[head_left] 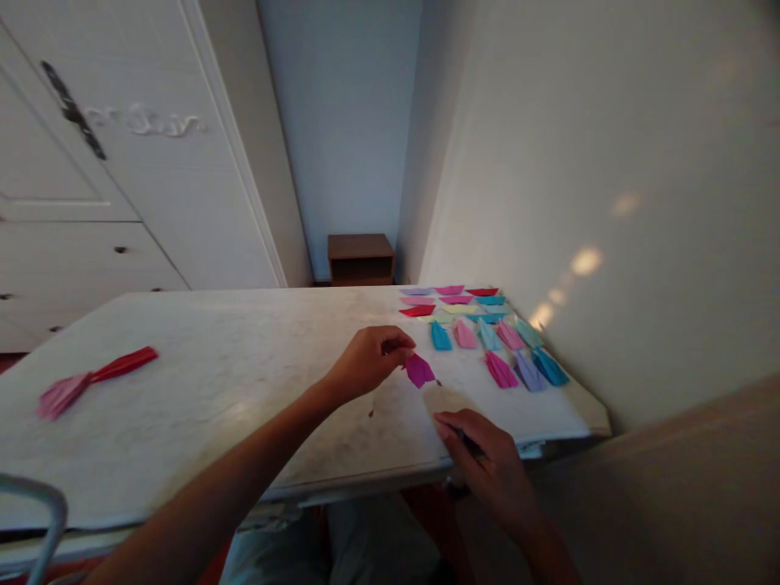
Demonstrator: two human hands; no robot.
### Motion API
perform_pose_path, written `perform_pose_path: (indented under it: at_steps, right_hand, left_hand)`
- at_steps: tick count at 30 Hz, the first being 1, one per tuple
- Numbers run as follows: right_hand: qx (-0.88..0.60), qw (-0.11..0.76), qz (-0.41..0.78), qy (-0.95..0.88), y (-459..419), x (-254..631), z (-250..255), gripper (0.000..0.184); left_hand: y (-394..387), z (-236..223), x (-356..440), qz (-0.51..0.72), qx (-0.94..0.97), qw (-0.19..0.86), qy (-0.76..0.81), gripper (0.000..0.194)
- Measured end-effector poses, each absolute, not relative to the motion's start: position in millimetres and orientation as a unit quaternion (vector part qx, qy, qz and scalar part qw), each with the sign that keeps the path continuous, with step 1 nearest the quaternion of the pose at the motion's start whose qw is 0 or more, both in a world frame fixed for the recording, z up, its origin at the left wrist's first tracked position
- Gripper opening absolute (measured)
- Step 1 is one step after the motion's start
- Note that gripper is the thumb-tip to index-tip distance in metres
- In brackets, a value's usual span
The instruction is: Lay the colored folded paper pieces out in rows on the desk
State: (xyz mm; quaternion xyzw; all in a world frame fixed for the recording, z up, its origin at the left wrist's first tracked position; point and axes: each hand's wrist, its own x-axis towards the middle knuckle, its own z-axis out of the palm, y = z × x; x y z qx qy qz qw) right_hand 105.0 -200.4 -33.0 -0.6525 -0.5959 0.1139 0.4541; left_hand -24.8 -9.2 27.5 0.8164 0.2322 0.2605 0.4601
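Observation:
Between the thumb and fingertips of my left hand (378, 355) is a small magenta piece of what looks like paper (419, 370), held just over the white table (262, 366). A tiny dark spot shows at the piece's right tip. My right hand (481, 455) is closed in a pinch near the table's front edge, below and to the right of that piece. What its fingers hold, if anything, is hidden. Past both hands lie several folded, pleated pieces in rows, among them a blue one (439, 335), a magenta one (500, 370) and a lilac one (529, 371).
On the table's left lies a pink pleated piece (64, 395) joined to a red one (126, 364). A small brown bit (371, 413) sits before my left hand. A wall borders the right side; a white wardrobe (152, 187) and brown box-like furniture (361, 245) stand beyond.

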Motion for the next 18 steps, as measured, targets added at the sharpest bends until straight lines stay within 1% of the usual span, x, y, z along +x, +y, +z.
perform_pose_path:
  at_steps: [5, 9, 11, 13, 16, 18]
  right_hand:
    - [-0.671, 0.469, 0.086, -0.567, -215, 133, -36, 0.019]
    - [-0.677, 0.469, 0.085, -0.561, -217, 144, -34, 0.019]
    - [-0.674, 0.474, 0.089, -0.560, -217, 146, -33, 0.018]
    - [-0.668, 0.482, 0.092, -0.560, -216, 146, -32, 0.016]
    - [-0.659, 0.497, 0.089, -0.557, -215, 146, -33, 0.014]
    - [-0.651, 0.505, 0.080, -0.562, -214, 146, -34, 0.013]
  left_hand:
    - [-8, 13, 35, 0.216, 0.815, 0.509, 0.173, 0.010]
    - [-11, 13, 66, 0.163, 0.820, 0.517, 0.182, 0.008]
    - [-14, 13, 76, 0.145, 0.834, 0.500, 0.184, 0.009]
    - [-15, 11, 83, 0.148, 0.878, 0.420, 0.174, 0.011]
    - [-16, 7, 88, 0.141, 0.948, 0.243, 0.146, 0.017]
    - [-18, 6, 87, 0.135, 0.966, 0.175, 0.132, 0.022]
